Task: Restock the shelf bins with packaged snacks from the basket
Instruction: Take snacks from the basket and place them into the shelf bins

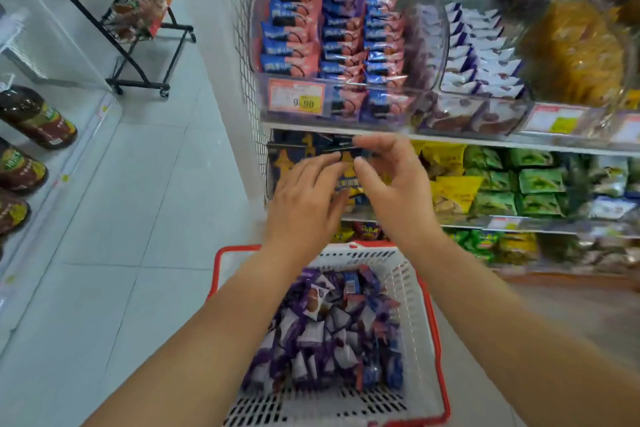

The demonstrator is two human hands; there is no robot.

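**Both hands raised side by side above the basket**

Both bare forearms reach forward and up, passing over the basket and converging beyond its far rim. The left hand lies palm down, back toward the camera, its fingers straight and close together, slanting up and to the right. The right hand stands just beside it, thumb side turned left, forefinger and thumb curved into an open C with the other fingers bent behind. Whether either hand touches anything cannot be told. The fingertips of the two hands nearly meet.
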